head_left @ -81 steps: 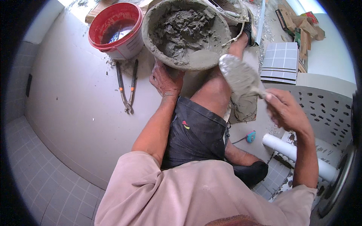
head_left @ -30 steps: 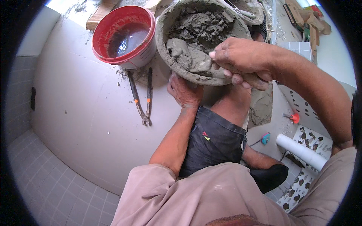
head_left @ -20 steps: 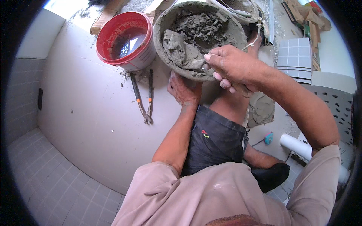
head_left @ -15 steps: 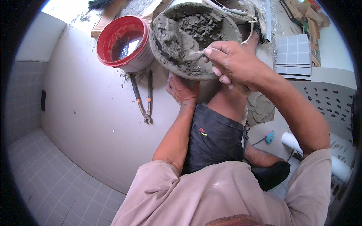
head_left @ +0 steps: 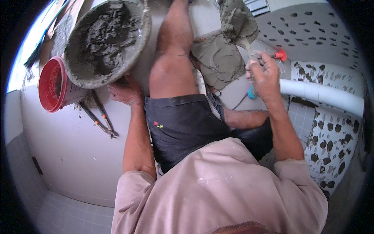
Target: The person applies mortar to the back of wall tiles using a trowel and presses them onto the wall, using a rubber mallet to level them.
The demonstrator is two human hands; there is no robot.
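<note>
My right hand [head_left: 265, 74] is closed round the handle end of a trowel [head_left: 244, 42], raised to the right of my knee. A thick heap of wet grey mortar [head_left: 235, 21] covers the trowel's blade. Below and left of it lies a tile spread with mortar [head_left: 218, 62]. My left hand [head_left: 127, 90] grips the near underside of a round basin [head_left: 145, 37], its fingers partly hidden beneath. The basin tilts and holds more mortar [head_left: 111, 35].
A red-lined bucket [head_left: 50, 85] stands left of the basin, with long-handled pliers [head_left: 99, 119] beside it. Right of my leg are a teal tape measure [head_left: 251, 92], a white pipe [head_left: 319, 93] and a red round piece [head_left: 281, 55]. Mortar-dabbed panels [head_left: 331, 144] lie beyond.
My right hand has lifted the trowel out of the basin and carried it right, loaded with mortar. The view has swung right; my left hand stays at the basin, which now looks more tilted.
</note>
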